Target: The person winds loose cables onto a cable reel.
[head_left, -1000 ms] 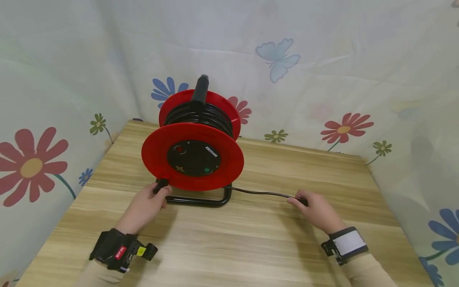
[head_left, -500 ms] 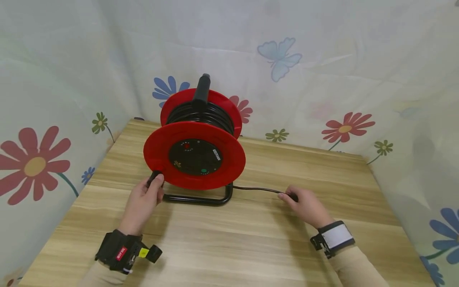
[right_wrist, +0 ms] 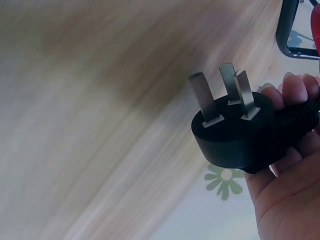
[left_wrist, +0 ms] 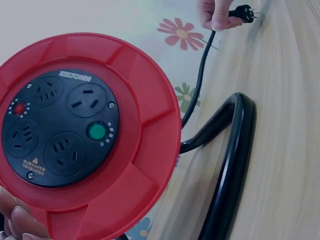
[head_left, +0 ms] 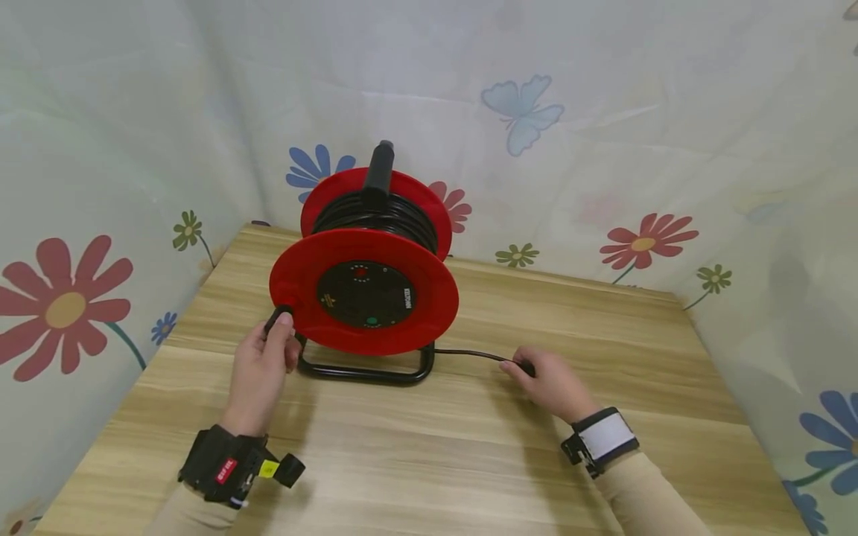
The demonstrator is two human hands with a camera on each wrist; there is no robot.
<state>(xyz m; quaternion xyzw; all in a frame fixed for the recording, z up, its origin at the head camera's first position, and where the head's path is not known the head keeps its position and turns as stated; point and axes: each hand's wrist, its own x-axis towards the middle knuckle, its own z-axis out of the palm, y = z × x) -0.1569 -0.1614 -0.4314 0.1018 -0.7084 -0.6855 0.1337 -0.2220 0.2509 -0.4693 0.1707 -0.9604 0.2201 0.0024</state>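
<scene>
A red cable reel with black cord wound on it stands on the table at left of centre. My left hand grips the black crank knob at the lower left of its front disc. Sockets, a red button and a green button show on the black centre panel. From the reel's lower right the cord runs out to my right hand, which holds the black three-pin plug by its cord end. The metal pins point away from the fingers.
The reel rests on a black tubular stand and has a black carrying handle on top. The wood-grain table reaches back to a flower-printed curtain, which also hangs along both sides.
My left hand has moved the knob up and left, turning the reel's front disc and panel clockwise. My right hand has come left with the plug, and the loose cord is shorter.
</scene>
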